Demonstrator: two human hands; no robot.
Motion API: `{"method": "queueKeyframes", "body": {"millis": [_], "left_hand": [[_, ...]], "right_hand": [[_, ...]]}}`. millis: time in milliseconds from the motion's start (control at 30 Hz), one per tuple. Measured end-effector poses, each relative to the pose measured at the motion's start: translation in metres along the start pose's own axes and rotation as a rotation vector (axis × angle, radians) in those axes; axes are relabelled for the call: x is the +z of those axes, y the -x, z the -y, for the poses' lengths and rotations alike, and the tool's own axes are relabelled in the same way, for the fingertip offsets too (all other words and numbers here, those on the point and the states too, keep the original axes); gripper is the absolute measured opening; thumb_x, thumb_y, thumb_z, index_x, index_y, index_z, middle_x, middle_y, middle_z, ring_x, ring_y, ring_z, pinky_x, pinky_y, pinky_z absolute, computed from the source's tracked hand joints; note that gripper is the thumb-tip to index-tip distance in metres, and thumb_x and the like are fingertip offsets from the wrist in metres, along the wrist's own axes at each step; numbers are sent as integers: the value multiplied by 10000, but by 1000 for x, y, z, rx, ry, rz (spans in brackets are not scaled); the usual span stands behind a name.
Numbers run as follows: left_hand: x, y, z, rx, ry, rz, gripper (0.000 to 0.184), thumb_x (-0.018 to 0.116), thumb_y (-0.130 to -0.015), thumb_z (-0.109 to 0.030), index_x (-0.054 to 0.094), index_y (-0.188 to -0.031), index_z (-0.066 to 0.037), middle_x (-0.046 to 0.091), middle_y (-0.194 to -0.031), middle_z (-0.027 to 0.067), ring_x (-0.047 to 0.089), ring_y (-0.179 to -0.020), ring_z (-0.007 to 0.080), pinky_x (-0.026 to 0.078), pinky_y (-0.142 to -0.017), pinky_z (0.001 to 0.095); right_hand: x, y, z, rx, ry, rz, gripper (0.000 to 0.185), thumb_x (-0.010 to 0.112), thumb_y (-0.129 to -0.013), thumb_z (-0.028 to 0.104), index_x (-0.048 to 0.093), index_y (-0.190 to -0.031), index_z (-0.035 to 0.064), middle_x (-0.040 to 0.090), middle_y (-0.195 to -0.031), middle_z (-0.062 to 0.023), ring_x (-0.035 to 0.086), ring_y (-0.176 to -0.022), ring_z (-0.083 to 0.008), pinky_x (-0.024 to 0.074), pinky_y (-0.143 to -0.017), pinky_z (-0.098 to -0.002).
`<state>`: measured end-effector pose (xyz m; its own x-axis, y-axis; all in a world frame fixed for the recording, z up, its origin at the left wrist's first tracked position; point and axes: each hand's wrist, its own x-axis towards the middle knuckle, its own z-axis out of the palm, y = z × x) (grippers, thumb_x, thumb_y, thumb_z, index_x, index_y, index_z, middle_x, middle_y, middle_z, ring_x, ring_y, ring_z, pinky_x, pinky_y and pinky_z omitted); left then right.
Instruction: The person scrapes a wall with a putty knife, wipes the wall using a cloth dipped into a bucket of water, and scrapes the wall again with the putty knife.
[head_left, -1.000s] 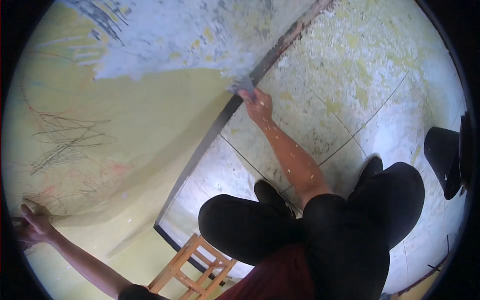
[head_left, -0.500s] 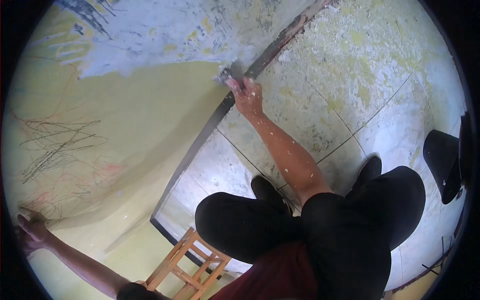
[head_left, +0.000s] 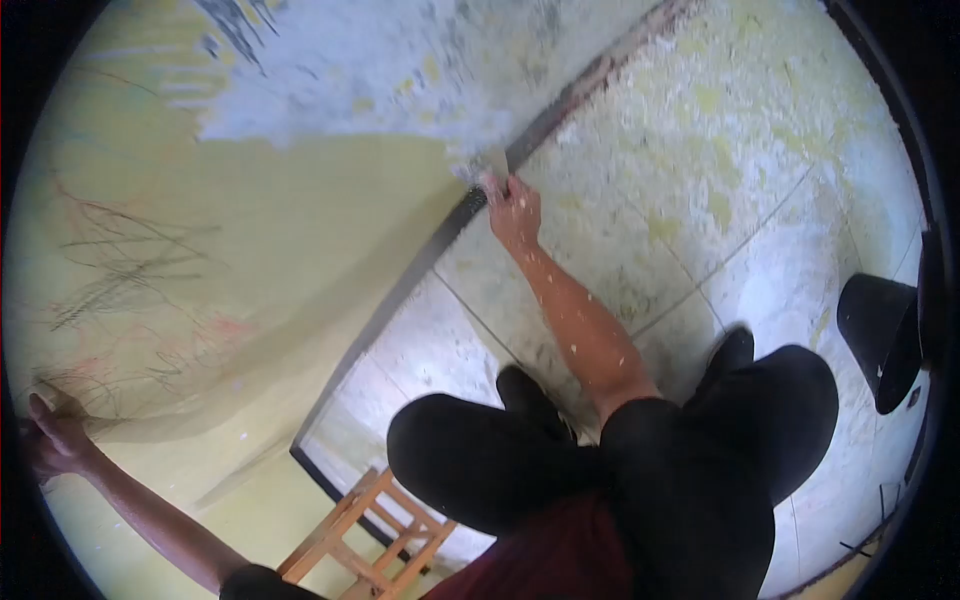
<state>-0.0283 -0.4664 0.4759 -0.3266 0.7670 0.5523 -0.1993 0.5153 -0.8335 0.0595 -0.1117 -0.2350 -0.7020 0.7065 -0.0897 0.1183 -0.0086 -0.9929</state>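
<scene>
My right hand [head_left: 516, 212] is closed around a scraper [head_left: 493, 160] with a flat blade. The blade lies against the foot of the yellow-green wall [head_left: 300, 220], just above the dark baseboard [head_left: 425, 250]. White and yellow flecks dot that forearm. Above the blade is a pale, scraped patch [head_left: 330, 90] with a ragged edge. At the far left, my left hand [head_left: 62, 437] rests by the wall with the thumb apart; the view's dark rim partly hides its fingers. Crayon-like scribbles [head_left: 130, 260] mark the wall above it.
Flakes and dust cover the tiled floor [head_left: 680, 130]. A wooden stool [head_left: 365, 540] stands by the wall at the lower left. A black bucket-like container [head_left: 878, 340] lies at the right. My bent knees [head_left: 480, 455] take up the lower middle.
My right hand and the scraper have shifted slightly right and down in view. The whole view has moved a little too. My left hand stays by the wall.
</scene>
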Motion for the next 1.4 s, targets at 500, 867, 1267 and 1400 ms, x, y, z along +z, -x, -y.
{"method": "queueKeyframes", "body": {"millis": [500,867,1267,1400], "left_hand": [[16,4,30,36,-104,28,620,586,-837,-674,739,-1038,-108,731,-994,72,645,-851,267,452,-777,399],[22,23,13,-78,156,16,685,533,-829,-726,711,-1042,-100,690,-980,120,620,-858,312,448,-768,410],[15,25,9,-98,112,5,756,486,-810,-767,642,-1124,-98,615,-1068,148,570,-939,320,419,-806,453],[22,29,3,-93,113,35,781,471,-804,-781,619,-1152,-97,590,-1097,157,554,-966,323,409,-819,467]], "right_hand": [[4,17,-4,-3,-233,-98,547,639,-887,505,599,-663,8,583,-620,-201,566,-582,-392,423,-533,-424],[6,14,-2,79,79,-3,520,659,-896,413,546,-618,-12,517,-554,-222,498,-515,-401,383,-517,-475],[17,25,-4,111,1,-28,572,603,-924,435,540,-598,-31,512,-565,-245,511,-533,-443,389,-530,-481],[16,26,0,79,99,-85,565,647,-896,433,543,-592,-32,528,-563,-242,535,-537,-426,392,-523,-475]]}}
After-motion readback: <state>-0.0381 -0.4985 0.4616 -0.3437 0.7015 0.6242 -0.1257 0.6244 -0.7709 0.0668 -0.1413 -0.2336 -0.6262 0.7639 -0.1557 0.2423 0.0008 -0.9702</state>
